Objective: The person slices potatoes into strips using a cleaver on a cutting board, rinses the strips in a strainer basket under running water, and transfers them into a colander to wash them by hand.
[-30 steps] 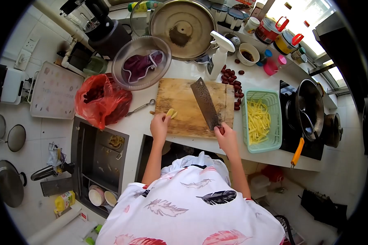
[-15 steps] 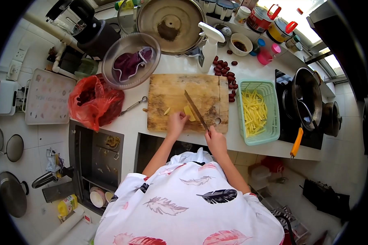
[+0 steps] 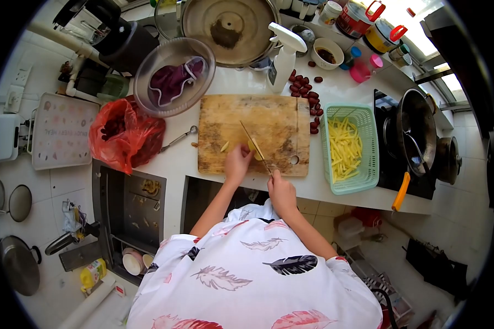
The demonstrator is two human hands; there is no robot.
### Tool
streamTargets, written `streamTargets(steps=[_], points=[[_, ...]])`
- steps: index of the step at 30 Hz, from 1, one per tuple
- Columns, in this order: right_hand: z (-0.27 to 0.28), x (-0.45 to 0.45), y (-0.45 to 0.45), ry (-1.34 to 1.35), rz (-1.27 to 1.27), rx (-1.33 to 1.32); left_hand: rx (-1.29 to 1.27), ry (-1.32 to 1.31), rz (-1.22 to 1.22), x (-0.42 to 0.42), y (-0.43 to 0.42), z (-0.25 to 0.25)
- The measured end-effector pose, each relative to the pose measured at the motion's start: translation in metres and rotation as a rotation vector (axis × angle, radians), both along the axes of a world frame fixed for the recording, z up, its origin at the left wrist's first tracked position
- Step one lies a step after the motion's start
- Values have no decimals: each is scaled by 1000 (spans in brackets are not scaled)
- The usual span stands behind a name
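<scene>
My right hand [image 3: 282, 193] is wrapped around the handle of a kitchen knife [image 3: 248, 132]. The blade, seen nearly edge-on, points away from me over the pale yellow potato slices [image 3: 252, 146]. My left hand [image 3: 238, 163] pinches those slices from the left, fingertips close beside the blade. Under both lies a worn wooden cutting board [image 3: 225, 116]. A small potato piece [image 3: 224, 146] rests apart on the board, left of my fingers. To the right, a green plastic basket [image 3: 377, 156] holds many cut potato strips [image 3: 344, 148].
Red dates [image 3: 303, 89] and a white spray bottle [image 3: 282, 60] stand behind the board. At left are a red plastic bag [image 3: 132, 137], a peeler-like tool [image 3: 177, 141], a clear bowl [image 3: 142, 90] and the sink [image 3: 129, 181]. A wok [image 3: 417, 126] sits on the stove at right.
The knife has shifted left, closer to my left fingers, and its blade has turned more edge-on. My right hand has moved left and slightly toward me. My left hand has barely moved.
</scene>
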State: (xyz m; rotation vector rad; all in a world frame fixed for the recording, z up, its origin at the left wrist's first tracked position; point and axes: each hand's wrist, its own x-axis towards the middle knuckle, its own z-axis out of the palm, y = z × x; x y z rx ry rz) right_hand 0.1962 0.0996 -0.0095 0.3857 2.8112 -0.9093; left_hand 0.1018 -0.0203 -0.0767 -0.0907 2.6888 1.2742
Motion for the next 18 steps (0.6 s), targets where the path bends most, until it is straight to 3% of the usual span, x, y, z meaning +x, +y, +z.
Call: streamTargets(steps=[18], points=[[-4, -5, -8, -62, -45, -41, -56, -67, -100, -10, -1, 0]])
